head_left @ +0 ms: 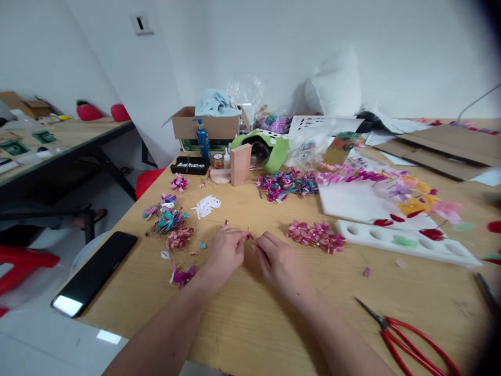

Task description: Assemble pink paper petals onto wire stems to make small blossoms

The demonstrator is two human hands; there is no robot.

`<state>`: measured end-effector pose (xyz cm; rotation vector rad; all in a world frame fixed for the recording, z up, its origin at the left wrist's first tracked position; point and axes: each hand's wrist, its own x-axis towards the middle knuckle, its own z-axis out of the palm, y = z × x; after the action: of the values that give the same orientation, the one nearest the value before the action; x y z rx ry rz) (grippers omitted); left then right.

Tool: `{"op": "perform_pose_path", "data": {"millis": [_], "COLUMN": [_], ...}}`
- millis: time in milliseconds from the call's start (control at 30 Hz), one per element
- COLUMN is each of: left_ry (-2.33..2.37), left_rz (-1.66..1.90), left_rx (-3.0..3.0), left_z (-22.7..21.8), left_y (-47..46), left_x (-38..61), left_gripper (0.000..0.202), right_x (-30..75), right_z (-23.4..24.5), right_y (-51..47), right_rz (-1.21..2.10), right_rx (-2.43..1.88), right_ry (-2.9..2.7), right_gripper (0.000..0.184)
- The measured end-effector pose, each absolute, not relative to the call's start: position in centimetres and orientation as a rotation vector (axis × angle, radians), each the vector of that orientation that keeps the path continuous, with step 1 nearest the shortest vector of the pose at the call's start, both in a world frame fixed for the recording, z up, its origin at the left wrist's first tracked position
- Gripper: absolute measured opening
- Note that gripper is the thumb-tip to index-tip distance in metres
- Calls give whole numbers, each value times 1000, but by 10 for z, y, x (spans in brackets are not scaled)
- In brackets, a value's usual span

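Head view shows a small, slender reddish-pink piece (250,235).

Cool, fairly even light keeps the wall (254,52) and the table (238,329) bright, with soft shadows beneath the left hand (225,253) and right hand (279,258), while glare whitens the near end of the phone (94,274) by the table's left edge and a patch of floor (35,347) beyond it. Fine detail at the fingertips is soft, petals (493,226) along the table's right edge smear, wide-angle stretch slants straight lines, and dark blur fills the right-hand corners.
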<state>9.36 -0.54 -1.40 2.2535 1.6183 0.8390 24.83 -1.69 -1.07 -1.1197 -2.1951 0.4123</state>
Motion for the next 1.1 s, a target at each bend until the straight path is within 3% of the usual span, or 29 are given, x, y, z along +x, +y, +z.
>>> {"op": "perform_pose_path", "data": {"millis": [267, 400, 567, 767, 1100], "left_ry": [1232, 882, 726, 840, 1120], "left_rz": [676, 742, 852, 986, 1136], "left_rx": [2544, 2390, 2096, 1716, 1411], "left_z": [-10, -8, 0, 1, -7], "left_y": [-14, -11, -7, -6, -2], "left_x": [96, 95, 91, 86, 87], "left_gripper": [25, 28, 31, 34, 26], "right_x": [260, 268, 271, 270, 258], "right_z": [-1, 3, -1, -2, 5], "right_y": [-10, -1, 5, 2, -7], "right_rz": [396, 703, 1257, 1500, 1404], "right_rx": [-1168, -1200, -1144, -1074, -1083], "right_ry": [-2176, -1969, -1655, -1503, -1617], "right_gripper": [25, 22, 31, 40, 38]}}
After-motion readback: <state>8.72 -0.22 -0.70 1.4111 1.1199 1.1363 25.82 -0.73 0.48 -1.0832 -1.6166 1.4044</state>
